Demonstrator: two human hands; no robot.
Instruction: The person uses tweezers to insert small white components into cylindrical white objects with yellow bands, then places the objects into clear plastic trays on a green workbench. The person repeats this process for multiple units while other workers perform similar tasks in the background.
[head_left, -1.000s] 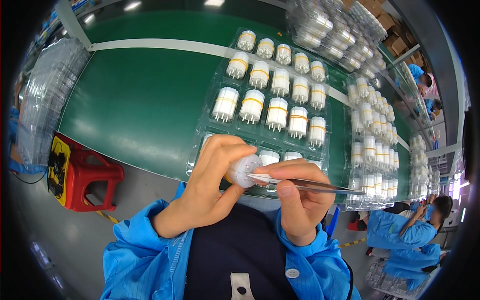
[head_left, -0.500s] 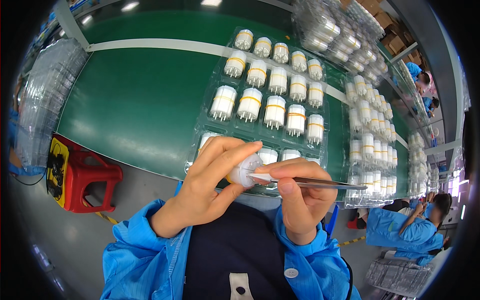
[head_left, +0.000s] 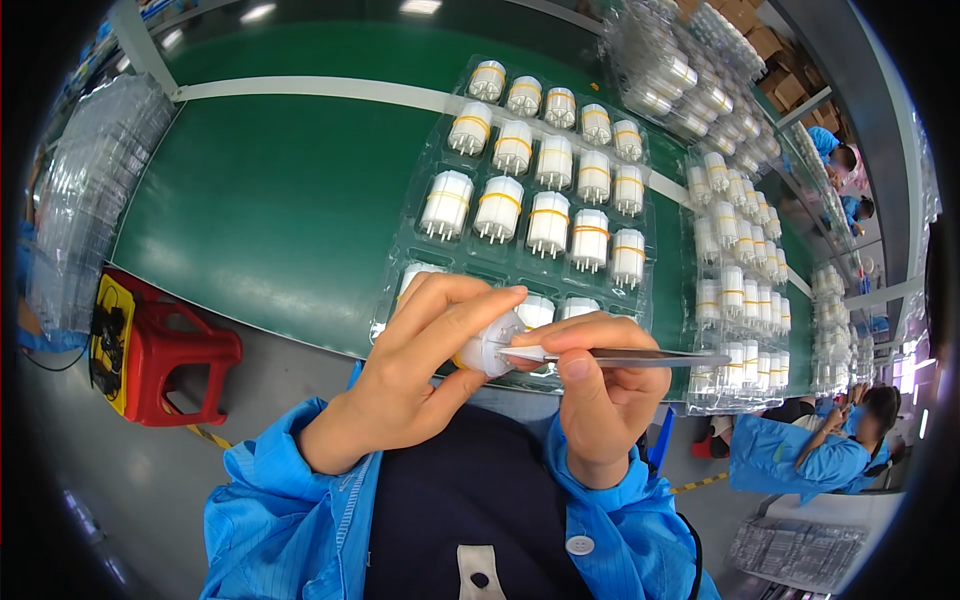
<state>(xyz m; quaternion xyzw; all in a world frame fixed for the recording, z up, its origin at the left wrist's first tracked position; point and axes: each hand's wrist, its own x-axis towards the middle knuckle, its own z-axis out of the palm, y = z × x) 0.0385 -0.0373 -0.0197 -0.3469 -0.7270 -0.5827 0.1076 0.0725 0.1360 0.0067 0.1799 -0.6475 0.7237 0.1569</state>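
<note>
My left hand [head_left: 415, 355] is closed around a white cylindrical plug unit [head_left: 484, 352] with an orange band, its pin end turned to the right. Between the thumb and fingers of my right hand [head_left: 605, 385] is a pair of metal tweezers [head_left: 655, 357]. Their pale tips touch the pin end of the plug unit; what they grip there, if anything, is too small to tell. Just beyond both hands lies a clear plastic tray [head_left: 425, 245] with rows of similar white plug units [head_left: 548, 224], each with prongs and an orange or yellow band. My hands cover part of its nearest row.
The trays rest on a green tabletop [head_left: 270, 190]. More filled trays [head_left: 738, 300] stand to the right and far right. Stacked clear trays [head_left: 95, 190] stand at the left edge. A red stool [head_left: 185, 350] is below left. A person in blue [head_left: 815, 450] sits at the right.
The tweezers' handle end has tilted up slightly, and my right hand has shifted a little with it. My left hand keeps the plug unit in nearly the same place.
</note>
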